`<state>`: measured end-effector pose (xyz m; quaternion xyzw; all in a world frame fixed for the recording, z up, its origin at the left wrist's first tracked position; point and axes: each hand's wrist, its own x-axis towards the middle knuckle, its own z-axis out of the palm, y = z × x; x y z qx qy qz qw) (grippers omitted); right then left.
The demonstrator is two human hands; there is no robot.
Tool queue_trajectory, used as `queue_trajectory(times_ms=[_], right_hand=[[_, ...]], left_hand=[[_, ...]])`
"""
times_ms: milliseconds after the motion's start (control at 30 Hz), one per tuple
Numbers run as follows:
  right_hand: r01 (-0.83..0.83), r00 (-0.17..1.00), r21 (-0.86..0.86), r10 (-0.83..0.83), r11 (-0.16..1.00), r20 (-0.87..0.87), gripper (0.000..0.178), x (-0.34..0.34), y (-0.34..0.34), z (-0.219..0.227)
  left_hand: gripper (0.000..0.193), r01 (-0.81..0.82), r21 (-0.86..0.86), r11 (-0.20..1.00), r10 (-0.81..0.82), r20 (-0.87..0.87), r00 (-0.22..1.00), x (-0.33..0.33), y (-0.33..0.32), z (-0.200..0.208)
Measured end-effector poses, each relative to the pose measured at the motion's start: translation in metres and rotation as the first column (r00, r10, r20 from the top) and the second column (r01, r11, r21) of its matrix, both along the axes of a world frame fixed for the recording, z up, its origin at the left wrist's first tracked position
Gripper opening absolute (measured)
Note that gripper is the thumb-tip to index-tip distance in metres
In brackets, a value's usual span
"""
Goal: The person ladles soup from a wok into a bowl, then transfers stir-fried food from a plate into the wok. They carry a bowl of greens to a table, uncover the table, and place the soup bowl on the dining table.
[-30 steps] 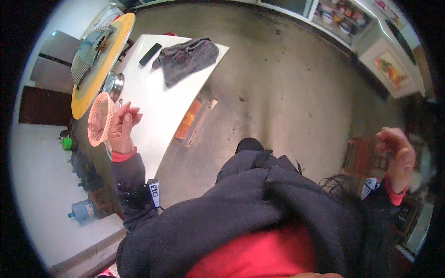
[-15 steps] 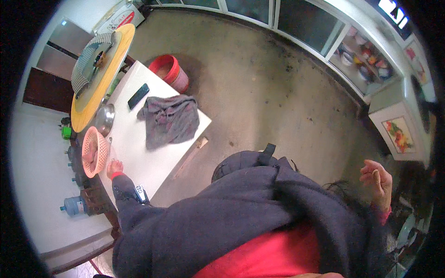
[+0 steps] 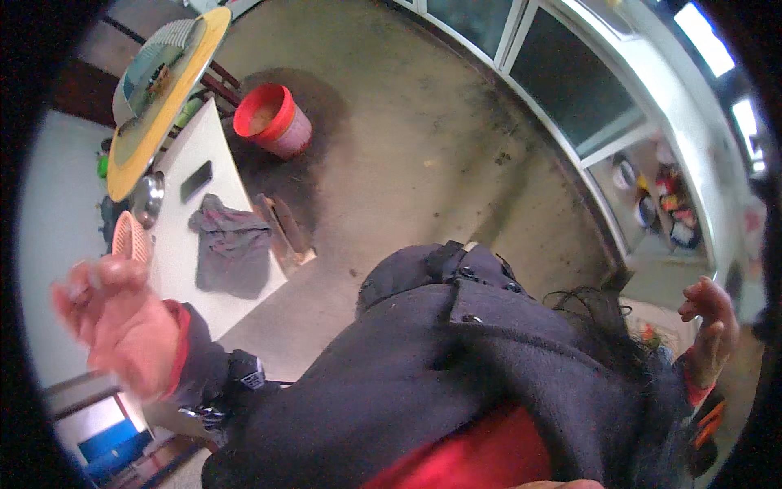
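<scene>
My left hand (image 3: 122, 326) is raised near the left rim, slightly blurred, with its fingers apart and loosely bent and nothing in it. It partly covers a pink plastic basket (image 3: 128, 235) at the edge of a white table (image 3: 181, 297). On that table lie a crumpled dark grey cloth (image 3: 234, 251), a black phone (image 3: 196, 182) and a shiny metal bowl (image 3: 148, 200). Far to the right, my right hand (image 3: 710, 330) hangs in the air beside my body, fingers loosely curved and apart, with nothing visible in it.
A red bucket (image 3: 281, 122) stands on the floor beyond the white table. Behind on the left is a round yellow-rimmed table (image 3: 122, 175) bearing a dome-shaped cover (image 3: 134, 90). Wooden pieces (image 3: 287, 232) show beside the white table. Glass sliding doors (image 3: 570, 77) line the far right.
My left hand has come away from beside the pink basket, lifting toward me and to the left. The view has turned, shifting the tables leftward. My right hand stays raised at the right.
</scene>
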<state>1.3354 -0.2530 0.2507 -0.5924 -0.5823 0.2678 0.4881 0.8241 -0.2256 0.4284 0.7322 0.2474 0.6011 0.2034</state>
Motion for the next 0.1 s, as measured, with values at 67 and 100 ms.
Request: queue_trajectory(times_ms=[67, 100], right_hand=[[-0.094, 0.994, 0.11, 0.099, 0.99, -0.044, 0.074, 0.05, 0.017, 0.005], [-0.121, 0.992, 0.098, 0.125, 0.988, -0.027, 0.074, 0.061, -0.029, 0.018]], left_hand=[[0.069, -0.23, 0.269, 0.935, 0.227, 0.04, 0.973, 0.038, 0.002, 0.002], [0.067, -0.052, 0.232, 0.971, 0.083, -0.125, 0.989, 0.05, 0.008, 0.006]])
